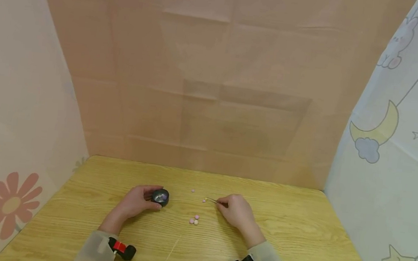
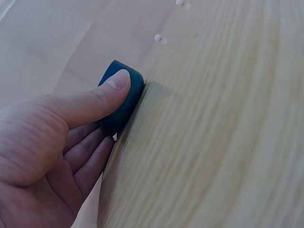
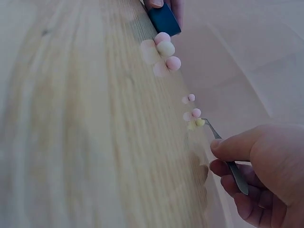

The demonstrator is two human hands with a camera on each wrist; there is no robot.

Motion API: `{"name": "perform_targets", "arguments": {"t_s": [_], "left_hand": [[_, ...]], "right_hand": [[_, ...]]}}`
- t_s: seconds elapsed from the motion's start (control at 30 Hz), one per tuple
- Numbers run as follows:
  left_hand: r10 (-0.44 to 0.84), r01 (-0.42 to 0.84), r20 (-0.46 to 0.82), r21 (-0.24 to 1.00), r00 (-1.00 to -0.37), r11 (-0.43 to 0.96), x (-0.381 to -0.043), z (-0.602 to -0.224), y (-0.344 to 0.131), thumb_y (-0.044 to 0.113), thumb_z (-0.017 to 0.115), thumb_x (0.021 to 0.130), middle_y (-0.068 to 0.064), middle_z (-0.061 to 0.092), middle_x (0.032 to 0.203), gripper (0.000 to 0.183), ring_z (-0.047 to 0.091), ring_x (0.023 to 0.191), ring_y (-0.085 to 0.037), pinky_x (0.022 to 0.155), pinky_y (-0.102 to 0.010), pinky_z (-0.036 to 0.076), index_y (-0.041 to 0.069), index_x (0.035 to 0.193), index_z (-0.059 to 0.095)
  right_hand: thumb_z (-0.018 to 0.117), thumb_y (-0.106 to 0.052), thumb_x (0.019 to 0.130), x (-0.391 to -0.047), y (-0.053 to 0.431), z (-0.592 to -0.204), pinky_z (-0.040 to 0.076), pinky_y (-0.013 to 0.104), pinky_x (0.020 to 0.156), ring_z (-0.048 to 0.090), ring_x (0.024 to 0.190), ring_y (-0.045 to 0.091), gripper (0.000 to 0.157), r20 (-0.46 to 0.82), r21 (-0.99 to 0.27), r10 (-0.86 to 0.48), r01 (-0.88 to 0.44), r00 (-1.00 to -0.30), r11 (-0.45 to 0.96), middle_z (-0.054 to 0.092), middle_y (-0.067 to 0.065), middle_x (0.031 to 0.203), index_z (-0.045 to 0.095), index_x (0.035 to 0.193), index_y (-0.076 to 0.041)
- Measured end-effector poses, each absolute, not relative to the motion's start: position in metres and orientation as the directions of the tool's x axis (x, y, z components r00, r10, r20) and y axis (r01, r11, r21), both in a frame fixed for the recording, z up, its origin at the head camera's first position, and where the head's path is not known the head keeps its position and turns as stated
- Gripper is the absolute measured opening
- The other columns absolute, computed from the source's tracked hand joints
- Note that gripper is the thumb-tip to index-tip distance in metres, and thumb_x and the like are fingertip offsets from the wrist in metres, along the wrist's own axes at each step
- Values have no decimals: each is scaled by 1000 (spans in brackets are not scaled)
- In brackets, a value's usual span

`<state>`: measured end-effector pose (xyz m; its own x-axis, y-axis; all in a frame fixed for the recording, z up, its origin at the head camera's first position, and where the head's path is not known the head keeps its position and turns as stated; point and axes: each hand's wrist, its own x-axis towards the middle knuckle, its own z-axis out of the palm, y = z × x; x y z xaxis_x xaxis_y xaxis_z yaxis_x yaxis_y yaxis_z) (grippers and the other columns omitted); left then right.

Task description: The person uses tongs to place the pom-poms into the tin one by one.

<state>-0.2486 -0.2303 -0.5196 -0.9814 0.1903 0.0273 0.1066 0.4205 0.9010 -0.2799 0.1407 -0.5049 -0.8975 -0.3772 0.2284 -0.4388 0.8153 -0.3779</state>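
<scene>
My left hand point(image 1: 135, 201) holds a small dark round cup point(image 1: 160, 197) on the tabletop, thumb on its near side and fingers on its far side. Something shiny or purplish shows inside the cup, too small to make out. In the left wrist view the cup's wall point(image 2: 129, 107) looks dark teal. My right hand point(image 1: 237, 211) pinches metal tweezers point(image 3: 235, 176). Their bent tips touch a small yellow ball point(image 3: 200, 122), which lies against a pink ball point(image 3: 196, 112). Whether the tips grip the yellow ball, I cannot tell.
Another pink ball point(image 1: 192, 190) lies farther back on the wooden table point(image 1: 277, 241). Nearer the front, two pink balls point(image 1: 197, 217) and a cream ball point(image 1: 196, 222) sit close together. A brown sheet point(image 1: 202, 125) hangs behind the table, with patterned cloth point(image 1: 412, 184) at the right.
</scene>
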Motion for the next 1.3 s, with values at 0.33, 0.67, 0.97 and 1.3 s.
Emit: {"name": "perform_targets", "arguments": {"t_s": [0.33, 0.67, 0.97, 1.3], "left_hand": [[189, 110, 31, 899, -981, 424, -249, -520, -233, 12, 91, 88, -21, 67, 141, 65, 62, 133, -40, 110, -56, 50, 1, 146, 65], [196, 116, 34, 899, -980, 423, -249, -517, -231, 12, 90, 89, -21, 66, 142, 65, 61, 135, -41, 112, -56, 48, 0, 147, 64], [192, 111, 28, 892, -981, 438, -252, -516, -226, 12, 90, 88, -19, 66, 144, 65, 61, 135, -40, 113, -56, 48, 2, 147, 64], [184, 103, 23, 894, -983, 437, -249, -519, -228, 12, 90, 88, -20, 67, 141, 66, 63, 132, -39, 109, -54, 51, 1, 147, 64]], "right_hand": [[80, -21, 99, -279, 138, -506, 63, 48, 84, 77, 97, 25, 13, 242, -378, -376, -444, -895, 813, 81, 4, 104, 87, 108, -16], [80, -21, 99, -277, 138, -501, 62, 49, 88, 76, 101, 27, 15, 248, -429, -345, -421, -906, 799, 81, 4, 108, 87, 111, -15], [79, -24, 100, -273, 117, -484, 62, 39, 78, 75, 91, 16, 16, 285, -507, -406, -496, -868, 705, 80, -2, 103, 87, 112, -17], [76, -26, 103, -270, 57, -482, 62, 33, 77, 73, 86, 8, 19, 237, -577, -488, -526, -840, 625, 81, -1, 105, 86, 116, -16]]}}
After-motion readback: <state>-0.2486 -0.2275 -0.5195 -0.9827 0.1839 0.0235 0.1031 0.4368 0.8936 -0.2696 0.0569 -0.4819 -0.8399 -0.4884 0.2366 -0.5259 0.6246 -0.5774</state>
